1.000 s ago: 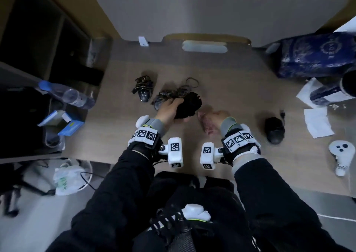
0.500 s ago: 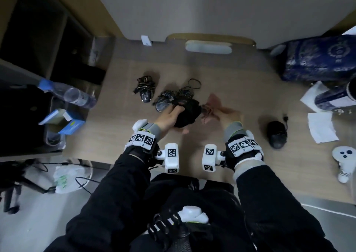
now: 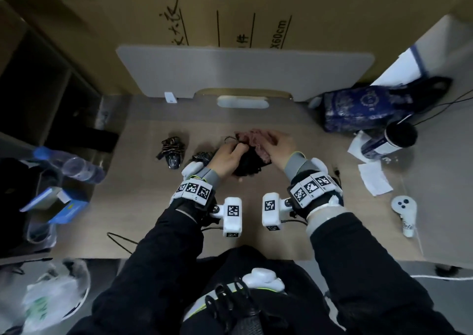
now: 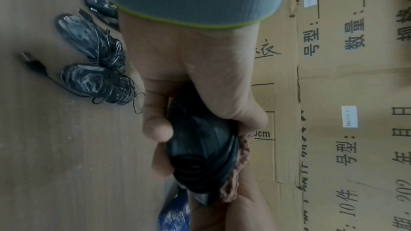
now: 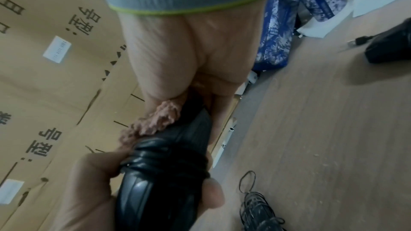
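Note:
My left hand [image 3: 226, 154] grips a black computer mouse [image 3: 249, 165] with its cable wound round the body. In the left wrist view the fingers [image 4: 155, 129] curl under the mouse [image 4: 200, 147]. My right hand [image 3: 277, 142] pinches a pink scrunchie [image 3: 252, 136] and holds it against the far end of the mouse. The scrunchie [image 5: 155, 122] lies along the mouse [image 5: 160, 173] in the right wrist view, where the left thumb [image 5: 95, 173] presses the cable coils. Both hands are above the middle of the wooden table [image 3: 294, 130].
Two more cable-wrapped mice [image 3: 171, 150] [image 3: 202, 156] lie left of my hands. A blue bag [image 3: 363, 107], a dark cup [image 3: 399, 136], paper napkins [image 3: 375, 178] and a white controller [image 3: 404, 211] are at the right. A grey divider [image 3: 243, 71] stands behind.
My right hand has come up and left with the pink scrunchie to the far end of the mouse. My left hand keeps its grip on the mouse and has moved slightly away from me.

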Motion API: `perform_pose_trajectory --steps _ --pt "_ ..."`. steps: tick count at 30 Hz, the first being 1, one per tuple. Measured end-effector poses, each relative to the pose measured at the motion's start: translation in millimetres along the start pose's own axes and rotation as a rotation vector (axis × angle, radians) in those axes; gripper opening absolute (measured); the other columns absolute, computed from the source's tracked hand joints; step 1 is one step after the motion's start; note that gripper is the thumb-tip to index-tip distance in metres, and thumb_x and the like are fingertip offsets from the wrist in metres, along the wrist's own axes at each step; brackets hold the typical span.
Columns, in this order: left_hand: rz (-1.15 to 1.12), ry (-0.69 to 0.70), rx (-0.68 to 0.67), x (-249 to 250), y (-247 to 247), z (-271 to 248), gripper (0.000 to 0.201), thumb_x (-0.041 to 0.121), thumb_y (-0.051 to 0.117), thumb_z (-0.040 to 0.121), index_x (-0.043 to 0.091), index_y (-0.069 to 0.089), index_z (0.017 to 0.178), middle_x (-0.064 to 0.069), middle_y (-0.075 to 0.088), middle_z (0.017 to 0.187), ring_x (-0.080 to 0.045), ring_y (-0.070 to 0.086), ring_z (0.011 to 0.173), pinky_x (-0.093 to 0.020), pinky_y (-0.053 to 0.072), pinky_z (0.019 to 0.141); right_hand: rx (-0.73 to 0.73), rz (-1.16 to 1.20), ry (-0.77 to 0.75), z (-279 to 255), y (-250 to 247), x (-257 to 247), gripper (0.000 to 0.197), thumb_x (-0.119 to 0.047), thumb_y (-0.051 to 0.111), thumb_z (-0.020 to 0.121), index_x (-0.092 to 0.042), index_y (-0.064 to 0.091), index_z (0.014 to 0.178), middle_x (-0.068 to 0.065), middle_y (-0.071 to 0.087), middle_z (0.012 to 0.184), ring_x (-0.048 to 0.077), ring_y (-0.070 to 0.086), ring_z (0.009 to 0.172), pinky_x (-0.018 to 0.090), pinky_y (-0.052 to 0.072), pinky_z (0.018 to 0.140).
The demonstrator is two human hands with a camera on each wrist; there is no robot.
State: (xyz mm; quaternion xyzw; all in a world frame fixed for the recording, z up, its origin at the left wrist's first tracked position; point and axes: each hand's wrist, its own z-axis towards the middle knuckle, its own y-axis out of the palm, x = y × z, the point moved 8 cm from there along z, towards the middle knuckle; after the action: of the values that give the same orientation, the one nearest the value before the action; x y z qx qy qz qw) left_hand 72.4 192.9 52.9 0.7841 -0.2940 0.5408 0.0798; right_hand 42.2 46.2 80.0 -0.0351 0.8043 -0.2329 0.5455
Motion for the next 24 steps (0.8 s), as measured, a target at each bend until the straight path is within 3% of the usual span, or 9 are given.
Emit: perform_pose_trajectory --steps 1,4,7,10,12,14,17,20,24 --pt "-0.011 0.004 -0.015 5 1 0 0.062 0.051 0.049 0.082 -0.009 0.061 0.089 -0.035 0.067 0.083 -0.049 0.067 0.071 -0.055 0.055 0.060 0.055 -0.016 0.001 3 -8 -2 0.032 -0.027 0.061 0.096 -0.004 0.068 0.117 0.010 0.068 0.108 0.020 0.062 0.098 0.017 0.040 0.078" --pt "-0.085 -0.009 -0.082 15 8 -2 0.065 0.049 0.052 0.078 -0.011 0.058 0.103 -0.036 0.068 0.084 -0.043 0.065 0.056 -0.034 0.048 0.044 0.212 0.036 0.143 5 -23 16 0.035 -0.032 0.054 0.099 -0.006 0.071 0.113 0.011 0.070 0.102 0.022 0.064 0.093 0.024 0.044 0.079" --pt "-0.102 -0.027 -0.132 14 12 2 0.074 0.054 0.052 0.077 -0.011 0.056 0.110 -0.034 0.070 0.085 -0.040 0.065 0.055 -0.030 0.047 0.044 0.337 0.287 0.265 -4 -35 31 0.031 -0.033 0.056 0.098 -0.006 0.071 0.104 0.013 0.069 0.094 0.022 0.064 0.085 0.038 0.055 0.086" --pt "-0.077 -0.039 -0.077 16 10 5 0.056 0.052 0.049 0.081 0.001 0.056 0.102 -0.030 0.071 0.086 -0.048 0.069 0.068 -0.039 0.053 0.050 0.269 0.335 0.150 -6 -35 18 0.023 -0.034 0.064 0.093 -0.012 0.067 0.101 0.007 0.070 0.097 0.015 0.065 0.080 0.032 0.056 0.086" --pt "-0.037 -0.002 -0.019 23 5 5 0.031 0.041 0.045 0.091 0.011 0.055 0.092 -0.028 0.069 0.088 -0.043 0.070 0.070 -0.049 0.058 0.056 0.114 0.162 0.039 -7 -24 4 0.025 -0.028 0.071 0.089 -0.011 0.066 0.107 -0.002 0.068 0.093 0.007 0.062 0.080 0.014 0.051 0.078" --pt "-0.071 0.030 -0.007 27 2 5 0.021 0.026 0.042 0.102 0.012 0.053 0.091 -0.027 0.066 0.085 -0.039 0.068 0.064 -0.041 0.056 0.050 0.074 0.039 -0.038 -7 -20 -7 0.022 -0.027 0.073 0.087 -0.015 0.067 0.105 -0.001 0.066 0.090 0.008 0.061 0.078 0.006 0.046 0.066" --pt "-0.143 0.060 -0.086 29 10 4 0.019 0.019 0.041 0.104 0.005 0.051 0.098 -0.034 0.067 0.081 -0.038 0.066 0.056 -0.028 0.046 0.040 0.226 0.108 0.017 1 -32 -3 0.031 -0.043 0.072 0.079 -0.018 0.071 0.097 0.006 0.073 0.089 0.021 0.070 0.080 0.029 0.059 0.078" --pt "-0.171 0.041 -0.088 27 15 6 0.035 0.029 0.042 0.100 -0.004 0.052 0.104 -0.033 0.069 0.081 -0.031 0.065 0.051 -0.026 0.045 0.041 0.274 0.177 0.070 3 -40 -3 0.026 -0.034 0.072 0.084 -0.017 0.071 0.104 0.007 0.073 0.091 0.022 0.069 0.086 0.044 0.056 0.088" --pt "-0.169 0.025 -0.074 30 9 9 0.032 0.022 0.034 0.106 0.002 0.055 0.092 -0.024 0.069 0.077 -0.028 0.068 0.056 -0.026 0.046 0.041 0.125 0.219 -0.007 -13 -22 -16 0.017 -0.027 0.073 0.087 -0.018 0.066 0.101 -0.001 0.070 0.084 0.008 0.065 0.072 0.020 0.055 0.064"
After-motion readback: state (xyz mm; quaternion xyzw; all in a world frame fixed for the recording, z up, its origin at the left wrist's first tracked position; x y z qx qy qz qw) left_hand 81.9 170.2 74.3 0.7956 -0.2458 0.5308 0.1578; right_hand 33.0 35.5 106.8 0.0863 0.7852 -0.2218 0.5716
